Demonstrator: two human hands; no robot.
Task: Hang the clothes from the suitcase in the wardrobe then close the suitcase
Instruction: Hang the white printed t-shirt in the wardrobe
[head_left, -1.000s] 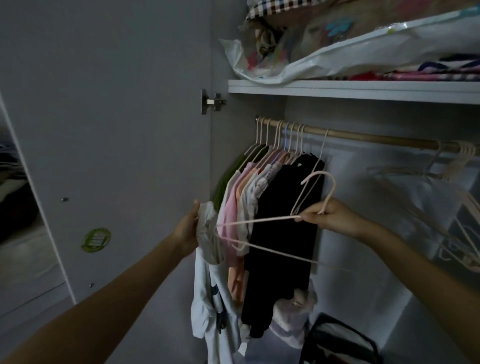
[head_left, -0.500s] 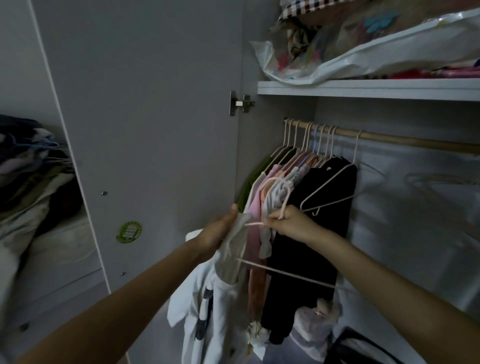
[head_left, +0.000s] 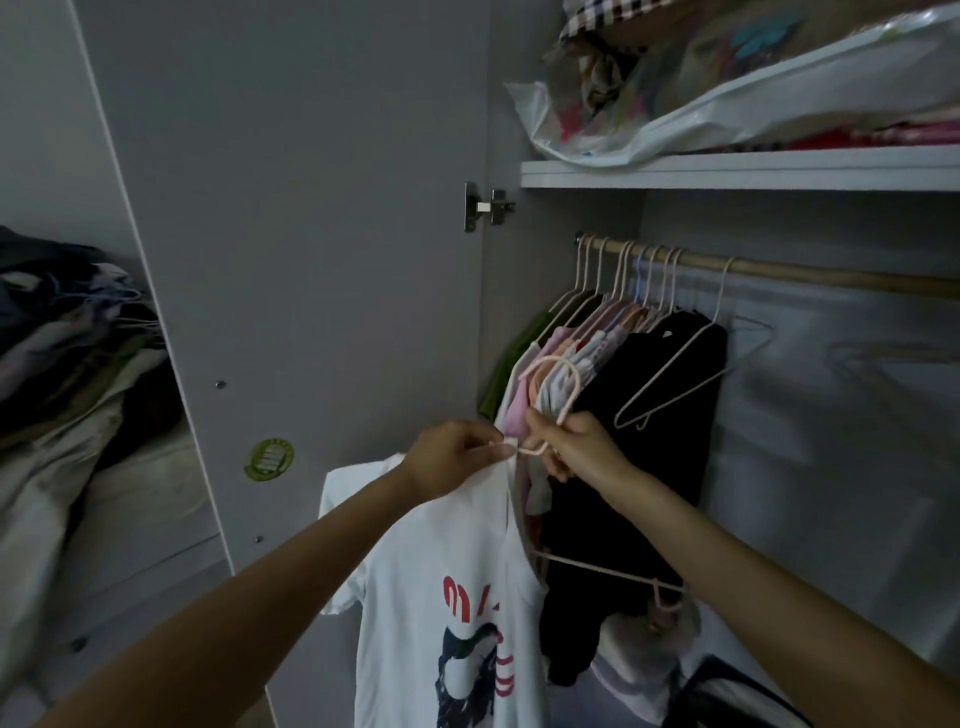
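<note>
Pinching the white T-shirt (head_left: 457, 597) collar with my left hand (head_left: 457, 457), my right hand (head_left: 576, 447) grips the pink hanger (head_left: 561, 384), threading it; rail (head_left: 779, 270) at two o'clock.

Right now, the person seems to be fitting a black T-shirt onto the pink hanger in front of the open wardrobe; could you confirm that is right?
Not quite: the T-shirt is white, with a red and dark print, as the head view shows. The left hand pinches its collar while the right hand grips the pink hanger in front of the open wardrobe. The black garment already hangs on the rail.
</note>
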